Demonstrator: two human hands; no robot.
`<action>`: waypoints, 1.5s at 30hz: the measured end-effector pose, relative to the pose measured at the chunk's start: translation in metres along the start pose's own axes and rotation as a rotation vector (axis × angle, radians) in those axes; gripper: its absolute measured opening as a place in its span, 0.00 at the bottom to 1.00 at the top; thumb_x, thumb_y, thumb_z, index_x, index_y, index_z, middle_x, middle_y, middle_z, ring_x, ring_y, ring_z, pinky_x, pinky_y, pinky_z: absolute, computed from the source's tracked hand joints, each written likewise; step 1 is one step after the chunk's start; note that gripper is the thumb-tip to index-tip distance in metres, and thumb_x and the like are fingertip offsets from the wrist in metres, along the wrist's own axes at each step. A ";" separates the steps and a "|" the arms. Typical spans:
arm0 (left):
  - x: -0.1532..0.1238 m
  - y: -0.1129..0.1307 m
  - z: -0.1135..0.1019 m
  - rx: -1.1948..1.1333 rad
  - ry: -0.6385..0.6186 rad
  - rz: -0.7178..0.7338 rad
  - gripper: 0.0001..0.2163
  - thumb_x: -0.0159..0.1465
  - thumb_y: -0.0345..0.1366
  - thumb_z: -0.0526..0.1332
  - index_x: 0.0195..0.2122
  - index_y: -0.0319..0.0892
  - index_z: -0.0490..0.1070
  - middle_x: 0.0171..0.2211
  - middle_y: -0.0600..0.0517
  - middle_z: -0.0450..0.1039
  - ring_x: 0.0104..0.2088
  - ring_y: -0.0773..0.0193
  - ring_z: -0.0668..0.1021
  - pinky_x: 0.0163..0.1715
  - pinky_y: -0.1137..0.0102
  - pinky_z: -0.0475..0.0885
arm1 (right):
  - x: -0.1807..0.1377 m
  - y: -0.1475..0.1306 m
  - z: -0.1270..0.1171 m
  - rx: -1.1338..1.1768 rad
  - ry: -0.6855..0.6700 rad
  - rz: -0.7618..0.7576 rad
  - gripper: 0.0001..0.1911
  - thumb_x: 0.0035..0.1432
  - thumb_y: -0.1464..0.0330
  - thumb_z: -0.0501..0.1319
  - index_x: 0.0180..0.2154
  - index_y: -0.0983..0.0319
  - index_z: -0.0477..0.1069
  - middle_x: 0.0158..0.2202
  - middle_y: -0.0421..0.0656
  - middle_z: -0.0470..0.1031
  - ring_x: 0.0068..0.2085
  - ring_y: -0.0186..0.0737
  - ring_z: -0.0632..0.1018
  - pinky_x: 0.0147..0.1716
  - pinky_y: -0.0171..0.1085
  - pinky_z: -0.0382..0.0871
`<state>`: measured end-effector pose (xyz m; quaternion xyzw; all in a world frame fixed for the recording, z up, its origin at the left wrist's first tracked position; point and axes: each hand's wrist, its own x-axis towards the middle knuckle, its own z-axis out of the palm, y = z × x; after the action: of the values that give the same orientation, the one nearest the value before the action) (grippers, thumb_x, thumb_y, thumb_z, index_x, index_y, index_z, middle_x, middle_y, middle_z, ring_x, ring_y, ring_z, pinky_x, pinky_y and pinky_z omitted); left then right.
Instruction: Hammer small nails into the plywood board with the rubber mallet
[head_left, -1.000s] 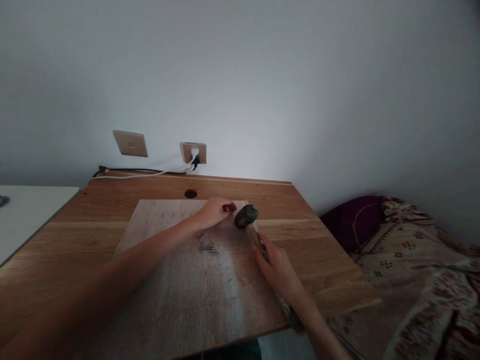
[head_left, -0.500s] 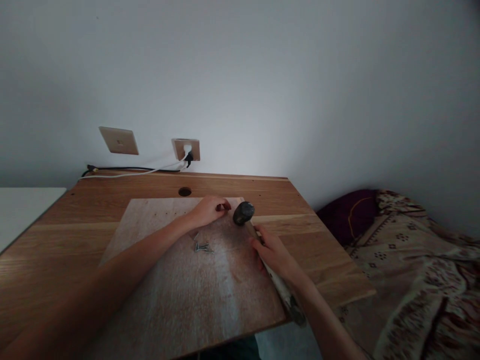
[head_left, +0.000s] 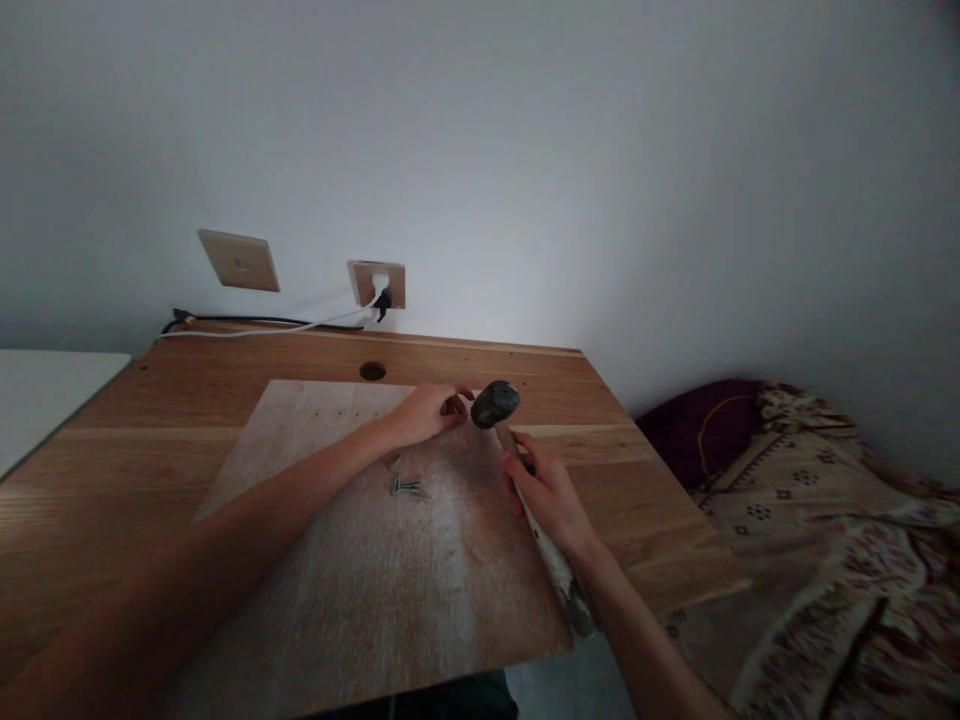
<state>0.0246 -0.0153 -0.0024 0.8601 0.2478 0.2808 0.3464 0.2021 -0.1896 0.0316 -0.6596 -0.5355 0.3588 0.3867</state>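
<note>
My right hand (head_left: 551, 495) is wrapped round the handle of a hammer (head_left: 496, 404) with a dark, blocky head. The head hangs over the far right corner of a pale, worn wooden board (head_left: 360, 590). Just left of it, my left hand (head_left: 427, 412) rests at the board's far edge, thumb and fingers pinched together. Whatever is between those fingertips is too small and shaded to make out. Several metal screws or nails (head_left: 406, 486) lie in a small pile on the board, near my left forearm. Small dark marks (head_left: 340, 412) run in a row along the board's far side.
Beneath the board is a wooden desk (head_left: 637, 480) with a round cable hole (head_left: 372, 371). Cables (head_left: 277, 325) run along the wall to a socket (head_left: 397, 287). Patterned bedding (head_left: 825, 520) and a purple cushion (head_left: 690, 430) lie at right, a white surface (head_left: 52, 400) at left.
The hammer head has risen slightly and shifted a little right. My left hand keeps its pinch at the board's far edge. The whole view has shifted slightly.
</note>
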 end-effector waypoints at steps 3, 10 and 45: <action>0.001 0.002 0.001 -0.011 -0.011 -0.006 0.14 0.61 0.29 0.67 0.50 0.40 0.76 0.36 0.50 0.83 0.34 0.63 0.83 0.38 0.70 0.74 | 0.005 -0.008 -0.002 -0.027 0.031 -0.021 0.17 0.65 0.58 0.56 0.49 0.62 0.71 0.20 0.34 0.69 0.16 0.33 0.69 0.15 0.31 0.62; 0.004 0.003 0.001 0.003 -0.024 -0.012 0.14 0.60 0.27 0.69 0.48 0.40 0.77 0.36 0.50 0.83 0.35 0.61 0.83 0.38 0.69 0.74 | 0.009 -0.009 -0.005 -0.073 0.038 -0.038 0.19 0.66 0.58 0.56 0.51 0.62 0.71 0.18 0.34 0.69 0.16 0.35 0.70 0.16 0.32 0.61; -0.111 0.036 -0.080 0.662 -0.404 0.503 0.19 0.69 0.23 0.53 0.56 0.47 0.73 0.59 0.51 0.76 0.58 0.61 0.77 0.59 0.68 0.70 | -0.002 0.006 -0.008 -0.118 -0.032 0.019 0.14 0.66 0.58 0.55 0.41 0.61 0.72 0.20 0.34 0.66 0.15 0.33 0.69 0.15 0.32 0.62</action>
<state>-0.0995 -0.0707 0.0379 0.9953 0.0354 0.0887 0.0157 0.2114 -0.1932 0.0301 -0.6806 -0.5554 0.3407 0.3350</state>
